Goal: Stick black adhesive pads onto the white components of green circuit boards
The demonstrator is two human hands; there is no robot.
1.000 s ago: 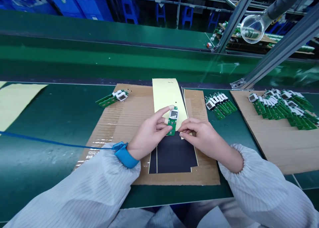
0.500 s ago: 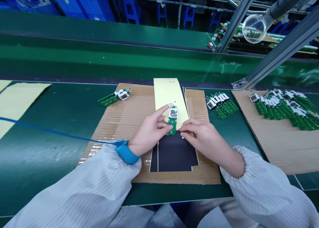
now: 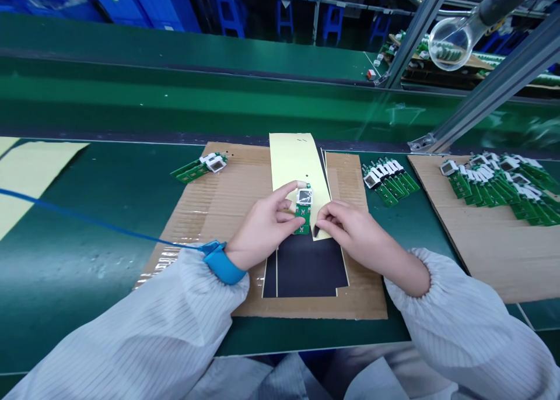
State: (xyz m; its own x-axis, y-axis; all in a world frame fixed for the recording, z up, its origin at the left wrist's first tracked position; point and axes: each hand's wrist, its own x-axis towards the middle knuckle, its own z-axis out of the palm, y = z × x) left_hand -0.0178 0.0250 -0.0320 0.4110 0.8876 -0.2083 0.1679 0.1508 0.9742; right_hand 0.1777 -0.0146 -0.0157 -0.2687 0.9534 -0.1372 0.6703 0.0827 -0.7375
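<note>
Currently, head view only. Left hand [image 3: 266,228] curled, thumb at the lower end and index finger at the top; holding a slim green circuit board with a white-framed grey screen [image 3: 303,213]. Located over the lower part of a long cream paper sheet [image 3: 293,161], screen end away from the body; cannot tell whether touching the sheet. Right hand [image 3: 354,231] just beside, thumb and index pinched together, apparently on a small dark strip [image 3: 315,231]; partly hidden by the fingertips.

Underneath: flat black sheets with cream edges [image 3: 312,269], on a brown corrugated cardboard piece [image 3: 205,207], on a glossy green table [image 3: 65,295].

Risks, as judged: could lose the board from so light a hold if nudged by the right hand; could smudge the screen with a stray index finger; could crease or misplace the strip, being small and pinched near one end; could snag the thin blue cord [image 3: 109,225] of the blue wristband [image 3: 225,266] on a wide left reach.

Containers: blue plastic bins [image 3: 140,6], upper left, beyond the table; contents not discernible. On flat carriers instead: overlapping green boards [image 3: 499,184] on a second brown cardboard piece [image 3: 503,260], far right.
</note>
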